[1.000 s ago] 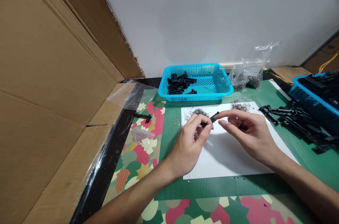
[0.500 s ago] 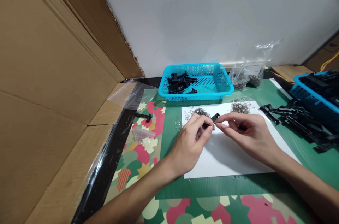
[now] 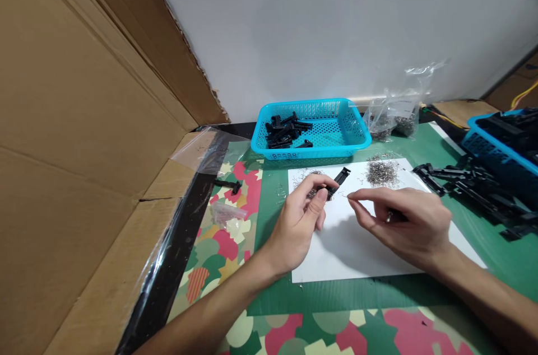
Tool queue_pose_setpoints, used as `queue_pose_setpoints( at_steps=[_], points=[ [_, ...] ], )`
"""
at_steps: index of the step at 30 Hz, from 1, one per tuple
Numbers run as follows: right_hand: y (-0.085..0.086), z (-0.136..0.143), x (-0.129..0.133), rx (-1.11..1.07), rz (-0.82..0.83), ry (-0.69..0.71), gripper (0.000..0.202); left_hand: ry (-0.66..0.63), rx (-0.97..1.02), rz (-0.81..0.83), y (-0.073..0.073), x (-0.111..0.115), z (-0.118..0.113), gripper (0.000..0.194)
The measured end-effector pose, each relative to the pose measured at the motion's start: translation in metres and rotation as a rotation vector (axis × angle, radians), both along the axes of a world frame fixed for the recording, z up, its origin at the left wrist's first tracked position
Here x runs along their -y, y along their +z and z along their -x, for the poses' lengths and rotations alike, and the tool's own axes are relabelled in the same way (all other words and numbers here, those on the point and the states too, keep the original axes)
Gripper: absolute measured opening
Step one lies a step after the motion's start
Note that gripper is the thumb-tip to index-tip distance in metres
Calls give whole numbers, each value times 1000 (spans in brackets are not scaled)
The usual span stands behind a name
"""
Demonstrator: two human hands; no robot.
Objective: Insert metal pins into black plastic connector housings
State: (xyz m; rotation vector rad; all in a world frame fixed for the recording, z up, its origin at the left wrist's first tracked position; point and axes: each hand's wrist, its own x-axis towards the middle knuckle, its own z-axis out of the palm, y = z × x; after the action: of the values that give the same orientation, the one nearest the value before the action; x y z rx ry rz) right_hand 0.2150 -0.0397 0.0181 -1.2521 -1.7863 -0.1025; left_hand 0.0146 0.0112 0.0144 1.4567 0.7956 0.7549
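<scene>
Grips a slim black part [image 3: 342, 177] in the left hand [image 3: 299, 220], closed between thumb and bent fingers, far end jutting up and away past the fingertips; pinches a tiny thin metal piece [image 3: 345, 195] between thumb and index fingertip of the right hand [image 3: 407, 220], near the black part but apart from it, other fingers curled in; cannot tell what makes the dark patch beneath those curled fingers; has 1 white sheet [image 3: 357, 257] below both hands, spread on the green-covered counter [image 3: 269, 293]; shows 1 heap of metal bits [image 3: 306, 177] partly hidden behind the left hand and a 2nd heap [image 3: 382, 173] just beyond the right hand; has a blue basket [image 3: 311, 152] with several black parts inside, farther out beyond the hands; shows a loose black pile [image 3: 466, 192] to the right of the right hand, near a fuller blue basket [image 3: 487, 142]; includes 1 lone black piece [image 3: 235, 186] and a small clear bag [image 3: 229, 212] left of the left hand.
</scene>
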Motion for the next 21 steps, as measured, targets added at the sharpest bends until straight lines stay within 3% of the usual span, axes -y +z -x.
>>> queue_pose_setpoints(
  at_steps=[7, 15, 21],
  points=[
    [-2, 1, 0, 110, -125, -6, 20, 11, 153, 92, -4, -4, -2, 50],
    [-14, -11, -1, 179, -120, 124, 24, -41, 69, 85, -4, -1, -1, 48],
    [-15, -12, 0, 191, -79, 143, 24, -37, 52, 73, -1, 2, -1, 48]
  ],
)
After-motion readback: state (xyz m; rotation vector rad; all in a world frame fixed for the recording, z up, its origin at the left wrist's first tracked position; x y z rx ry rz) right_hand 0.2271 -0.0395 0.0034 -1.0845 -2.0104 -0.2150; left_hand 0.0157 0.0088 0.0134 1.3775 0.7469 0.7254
